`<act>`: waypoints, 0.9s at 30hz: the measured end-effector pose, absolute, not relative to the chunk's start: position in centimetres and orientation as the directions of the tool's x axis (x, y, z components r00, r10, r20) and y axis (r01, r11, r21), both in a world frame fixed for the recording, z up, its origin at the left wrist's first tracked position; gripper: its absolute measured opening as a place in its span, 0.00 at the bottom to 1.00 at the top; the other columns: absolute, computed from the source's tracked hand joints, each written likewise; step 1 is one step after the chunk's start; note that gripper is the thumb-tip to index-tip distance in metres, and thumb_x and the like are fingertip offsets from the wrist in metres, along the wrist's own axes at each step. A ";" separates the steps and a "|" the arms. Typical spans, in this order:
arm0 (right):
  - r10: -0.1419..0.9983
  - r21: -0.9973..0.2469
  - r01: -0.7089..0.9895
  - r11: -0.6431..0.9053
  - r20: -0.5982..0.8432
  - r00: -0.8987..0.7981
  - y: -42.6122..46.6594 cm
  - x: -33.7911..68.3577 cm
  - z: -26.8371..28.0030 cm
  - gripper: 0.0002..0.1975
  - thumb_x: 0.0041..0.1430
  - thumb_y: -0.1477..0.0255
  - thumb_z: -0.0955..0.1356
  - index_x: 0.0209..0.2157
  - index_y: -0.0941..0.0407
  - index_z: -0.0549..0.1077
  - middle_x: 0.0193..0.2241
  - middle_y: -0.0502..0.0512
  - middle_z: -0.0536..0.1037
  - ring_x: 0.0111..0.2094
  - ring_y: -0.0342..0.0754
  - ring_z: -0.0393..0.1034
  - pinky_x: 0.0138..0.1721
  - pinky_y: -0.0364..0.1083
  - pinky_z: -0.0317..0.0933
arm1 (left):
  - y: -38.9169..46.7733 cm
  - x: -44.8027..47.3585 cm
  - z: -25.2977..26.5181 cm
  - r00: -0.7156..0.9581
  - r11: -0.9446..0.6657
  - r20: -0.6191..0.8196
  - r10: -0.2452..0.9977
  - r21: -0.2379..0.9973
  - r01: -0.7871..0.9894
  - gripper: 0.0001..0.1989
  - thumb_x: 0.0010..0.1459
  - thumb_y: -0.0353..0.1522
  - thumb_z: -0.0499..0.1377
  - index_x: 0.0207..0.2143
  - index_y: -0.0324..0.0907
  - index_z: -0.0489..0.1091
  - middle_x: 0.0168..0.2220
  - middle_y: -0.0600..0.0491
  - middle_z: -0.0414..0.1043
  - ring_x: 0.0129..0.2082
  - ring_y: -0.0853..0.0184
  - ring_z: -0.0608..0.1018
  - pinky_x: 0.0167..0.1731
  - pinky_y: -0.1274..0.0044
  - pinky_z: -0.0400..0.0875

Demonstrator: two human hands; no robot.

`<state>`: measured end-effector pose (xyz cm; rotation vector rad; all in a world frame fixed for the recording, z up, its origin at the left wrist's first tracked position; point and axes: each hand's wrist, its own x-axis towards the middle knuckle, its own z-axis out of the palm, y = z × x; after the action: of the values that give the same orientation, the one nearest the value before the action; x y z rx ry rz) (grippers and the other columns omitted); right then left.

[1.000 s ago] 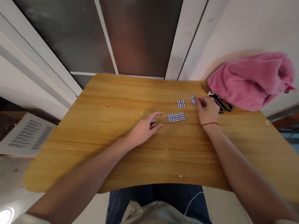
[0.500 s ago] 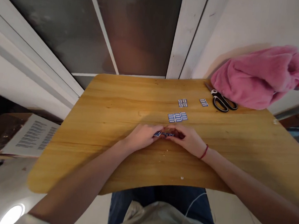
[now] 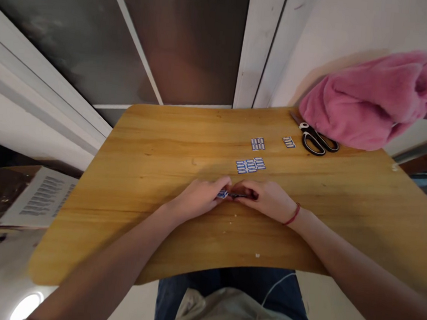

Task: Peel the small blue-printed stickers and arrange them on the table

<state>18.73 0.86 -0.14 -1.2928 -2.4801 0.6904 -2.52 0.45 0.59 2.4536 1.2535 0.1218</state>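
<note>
My left hand (image 3: 201, 197) is closed, its thumb and fingers pinching a small blue-and-white striped piece (image 3: 222, 194) low over the table. Facing it, my right hand (image 3: 270, 199) is closed with curled fingers around a thin dark strip (image 3: 237, 196), seen nearly edge-on; its far end is hidden in the fingers. The two pieces meet or nearly meet between the hands; whether they are joined I cannot tell. Just beyond lies a group of flat blue-edged white pieces (image 3: 250, 165). Farther back are a similar grey-white group (image 3: 258, 143) and a smaller piece (image 3: 289, 142).
Black-handled scissors (image 3: 315, 139) lie at the back right beside a bunched pink plush cloth (image 3: 370, 102). Tiny white scraps (image 3: 257, 255) dot the wooden table (image 3: 152, 164) near its front edge. A cardboard box (image 3: 38, 198) stands at left below table height.
The view has shifted slightly. My left thumb has lifted a little, and the strip between my hands has turned from a patterned face to a thin dark edge.
</note>
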 end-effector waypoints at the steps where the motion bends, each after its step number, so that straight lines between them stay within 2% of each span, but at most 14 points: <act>1: 0.824 -0.518 0.702 0.489 0.010 -0.567 0.8 18.6 -0.1 0.11 0.55 0.64 0.68 0.39 0.52 0.74 0.24 0.47 0.73 0.23 0.40 0.64 0.24 0.40 0.52 | 0.5 -2.4 0.6 0.602 -0.530 -0.103 0.792 0.373 0.761 0.10 0.61 0.37 0.50 0.44 0.45 0.61 0.35 0.53 0.76 0.32 0.63 0.77 0.28 0.76 0.62; 11: 0.810 -0.534 0.674 0.511 0.036 -0.586 1.0 18.3 -0.2 0.07 0.56 0.66 0.67 0.35 0.54 0.72 0.22 0.46 0.72 0.21 0.40 0.61 0.24 0.40 0.50 | 0.4 -2.0 0.7 0.611 -0.527 -0.117 0.783 0.396 0.752 0.08 0.62 0.37 0.47 0.42 0.45 0.58 0.34 0.53 0.75 0.32 0.64 0.76 0.28 0.75 0.62; 14: 0.791 -0.552 0.639 0.535 0.061 -0.609 1.1 18.7 0.0 0.08 0.55 0.68 0.67 0.37 0.55 0.71 0.23 0.46 0.70 0.23 0.40 0.62 0.25 0.40 0.52 | 0.3 -2.0 0.8 0.612 -0.527 -0.125 0.781 0.396 0.752 0.10 0.62 0.37 0.46 0.43 0.44 0.59 0.36 0.52 0.75 0.33 0.62 0.76 0.29 0.75 0.63; 18: 0.753 -0.540 0.576 0.614 0.181 -0.633 1.1 19.1 0.2 0.06 0.56 0.68 0.67 0.33 0.57 0.71 0.26 0.50 0.71 0.27 0.42 0.64 0.28 0.41 0.57 | 0.3 -1.9 0.6 0.611 -0.533 -0.108 0.784 0.387 0.753 0.10 0.62 0.37 0.47 0.43 0.44 0.60 0.36 0.52 0.75 0.34 0.62 0.77 0.29 0.75 0.63; 21: 0.745 -0.550 0.546 0.632 0.239 -0.623 1.0 19.1 0.1 0.05 0.57 0.69 0.67 0.34 0.56 0.71 0.28 0.52 0.73 0.29 0.43 0.66 0.31 0.41 0.60 | 0.3 -1.9 0.4 0.611 -0.536 -0.090 0.787 0.390 0.748 0.09 0.62 0.36 0.48 0.43 0.44 0.60 0.36 0.53 0.75 0.33 0.63 0.77 0.29 0.76 0.63; 27: 0.743 -0.566 0.540 0.623 0.212 -0.635 1.0 19.0 -0.1 0.05 0.57 0.71 0.67 0.36 0.55 0.72 0.29 0.51 0.76 0.29 0.43 0.69 0.30 0.41 0.62 | 0.3 -1.8 0.2 0.605 -0.531 -0.093 0.790 0.390 0.753 0.11 0.62 0.37 0.48 0.44 0.43 0.60 0.35 0.51 0.76 0.33 0.61 0.77 0.29 0.75 0.63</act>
<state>19.04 1.00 -0.10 -1.0156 -2.4186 0.6428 -1.80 0.32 0.17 2.4429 1.2350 0.1331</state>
